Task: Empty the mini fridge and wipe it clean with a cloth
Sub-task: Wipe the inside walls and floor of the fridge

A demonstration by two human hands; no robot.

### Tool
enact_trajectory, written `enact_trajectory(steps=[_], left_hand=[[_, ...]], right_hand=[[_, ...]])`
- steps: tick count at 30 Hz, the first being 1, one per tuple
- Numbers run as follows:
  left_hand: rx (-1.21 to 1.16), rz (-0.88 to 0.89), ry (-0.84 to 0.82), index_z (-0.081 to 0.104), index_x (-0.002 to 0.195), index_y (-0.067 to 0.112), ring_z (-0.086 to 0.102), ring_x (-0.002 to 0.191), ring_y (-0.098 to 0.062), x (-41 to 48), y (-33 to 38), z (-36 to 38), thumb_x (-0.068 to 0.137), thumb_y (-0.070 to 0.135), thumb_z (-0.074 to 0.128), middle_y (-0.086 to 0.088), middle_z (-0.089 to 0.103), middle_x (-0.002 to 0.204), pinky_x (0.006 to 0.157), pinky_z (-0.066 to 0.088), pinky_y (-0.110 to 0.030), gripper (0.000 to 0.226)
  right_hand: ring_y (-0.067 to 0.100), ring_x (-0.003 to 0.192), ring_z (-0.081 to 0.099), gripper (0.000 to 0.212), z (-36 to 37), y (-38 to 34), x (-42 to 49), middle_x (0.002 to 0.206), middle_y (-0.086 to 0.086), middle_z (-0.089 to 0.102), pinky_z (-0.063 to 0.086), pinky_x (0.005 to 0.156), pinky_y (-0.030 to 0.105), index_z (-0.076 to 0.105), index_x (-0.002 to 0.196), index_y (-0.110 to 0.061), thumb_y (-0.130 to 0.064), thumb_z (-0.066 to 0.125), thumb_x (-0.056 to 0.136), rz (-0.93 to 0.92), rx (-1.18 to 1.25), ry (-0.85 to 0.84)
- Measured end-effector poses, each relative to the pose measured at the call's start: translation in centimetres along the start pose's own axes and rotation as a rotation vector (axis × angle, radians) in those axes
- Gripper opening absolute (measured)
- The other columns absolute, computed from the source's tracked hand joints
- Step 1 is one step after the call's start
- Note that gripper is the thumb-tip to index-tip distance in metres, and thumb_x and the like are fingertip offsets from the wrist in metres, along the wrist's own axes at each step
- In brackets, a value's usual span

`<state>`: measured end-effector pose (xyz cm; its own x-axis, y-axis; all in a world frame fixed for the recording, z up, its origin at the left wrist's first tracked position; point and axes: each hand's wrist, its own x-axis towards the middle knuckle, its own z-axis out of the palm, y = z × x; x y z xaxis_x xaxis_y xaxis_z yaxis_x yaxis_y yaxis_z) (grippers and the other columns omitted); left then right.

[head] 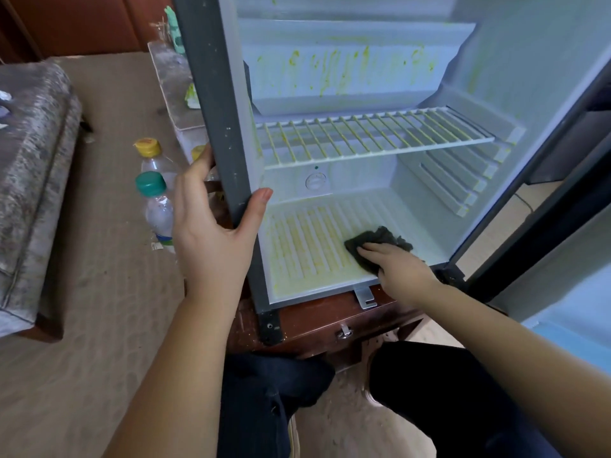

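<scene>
We see the mini fridge [215,94] standing open on a dark wooden cabinet [317,322], with no food or drink inside it. Our left hand [211,233] grips the grey front edge of its left wall at about 9 o'clock of the view. The thumb lies across the front face and the fingers curl round the outer side.

Our right hand [401,271] reaches in from 4 o'clock and rests palm down on a dark cloth [380,238]. The fingers lie fairly straight and close together on top of it, pressing it onto the ribbed fridge floor [307,239] rather than pinching it. The cloth sits at roughly 4 o'clock on that floor, near the front lip and closer to the right wall. The ribs toward 8 o'clock of it carry yellow staining.

There is 1 white wire shelf [370,137] in its runners across the middle of the cavity, at 12 o'clock from the cloth, and its bars are tinted yellow. Yellow-green drips and specks streak the back panel [347,71] above it.

Outside, at 9 o'clock of the fridge, 2 clear plastic bottles stand on the carpet [99,259]. The yellow-capped bottle [152,157] is behind and the green-capped bottle [155,200] is just in front, partly behind our left hand. A soiled white tray [172,81] leans beside the fridge's outer left wall at 10 o'clock. A grey upholstered seat [36,143] fills the far left edge. Our dark-trousered knees [429,391] are at 6 o'clock, in front of the cabinet.
</scene>
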<state>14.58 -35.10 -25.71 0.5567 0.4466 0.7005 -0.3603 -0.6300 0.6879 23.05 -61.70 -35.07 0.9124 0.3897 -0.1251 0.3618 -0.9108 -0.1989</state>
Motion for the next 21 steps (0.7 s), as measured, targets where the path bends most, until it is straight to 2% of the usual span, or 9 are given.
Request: enact_trajectory(steps=[3, 6, 8, 11, 18, 21], left_hand=[[0.037, 0.026, 0.012, 0.050, 0.129, 0.000, 0.057, 0.113, -0.022, -0.1, 0.6, 0.0, 0.085, 0.045, 0.068, -0.010, 0.060, 0.123, 0.089, 0.053, -0.040, 0.066], [0.027, 0.013, 0.010, 0.051, 0.129, 0.001, 0.059, 0.113, -0.026, 0.0, 0.5, 0.1, 0.084, 0.046, 0.068, -0.009, 0.060, 0.124, 0.088, 0.053, -0.046, 0.066], [0.017, 0.017, 0.007, 0.050, 0.130, 0.002, 0.059, 0.113, -0.025, 0.0, 0.3, 0.1, 0.084, 0.046, 0.069, -0.007, 0.059, 0.125, 0.085, 0.054, -0.048, 0.066], [0.033, 0.041, 0.015, 0.050, 0.130, 0.001, 0.058, 0.111, -0.019, 0.0, 0.3, 0.0, 0.085, 0.045, 0.069, -0.001, 0.056, 0.122, 0.086, 0.054, -0.043, 0.065], [0.020, 0.032, -0.001, 0.047, 0.131, 0.006, 0.062, 0.105, -0.027, 0.2, -0.2, 0.2, 0.085, 0.047, 0.069, -0.009, 0.060, 0.116, 0.078, 0.055, -0.048, 0.065], [0.012, 0.034, 0.001, 0.043, 0.128, 0.021, 0.061, 0.105, -0.027, 0.3, -0.3, 0.2, 0.084, 0.050, 0.069, -0.009, 0.060, 0.115, 0.078, 0.054, -0.049, 0.059]], right_hand=[[0.012, 0.141, 0.027, 0.058, 0.4, 0.1, -2.8, 0.155, -0.012, 0.030, 0.024, 0.112, 0.023, 0.036, 0.148, -0.028, -0.007, 0.043, 0.094, -0.028, 0.009, 0.012], [0.013, 0.142, 0.027, 0.059, 0.5, 0.3, -2.9, 0.155, -0.010, 0.029, 0.019, 0.114, 0.023, 0.033, 0.149, -0.028, -0.012, 0.043, 0.093, -0.040, -0.059, -0.017], [0.015, 0.142, 0.028, 0.059, 0.3, 0.2, -1.6, 0.156, -0.009, 0.027, 0.021, 0.115, 0.029, 0.030, 0.150, -0.027, -0.017, 0.043, 0.093, -0.031, -0.118, -0.029], [0.018, 0.142, 0.026, 0.056, -0.5, -0.4, 1.9, 0.158, -0.008, 0.023, 0.026, 0.115, 0.037, 0.027, 0.151, -0.026, -0.028, 0.038, 0.096, 0.039, -0.093, -0.046], [0.023, 0.143, 0.025, 0.055, -2.3, -1.8, 12.3, 0.159, 0.000, 0.021, 0.026, 0.114, 0.036, 0.025, 0.152, -0.018, -0.034, 0.034, 0.100, 0.063, -0.112, -0.089], [0.029, 0.131, 0.040, 0.051, -2.9, -2.7, 14.4, 0.151, 0.005, 0.036, 0.039, 0.098, 0.038, 0.030, 0.149, -0.017, -0.031, 0.029, 0.101, 0.094, -0.185, -0.111]])
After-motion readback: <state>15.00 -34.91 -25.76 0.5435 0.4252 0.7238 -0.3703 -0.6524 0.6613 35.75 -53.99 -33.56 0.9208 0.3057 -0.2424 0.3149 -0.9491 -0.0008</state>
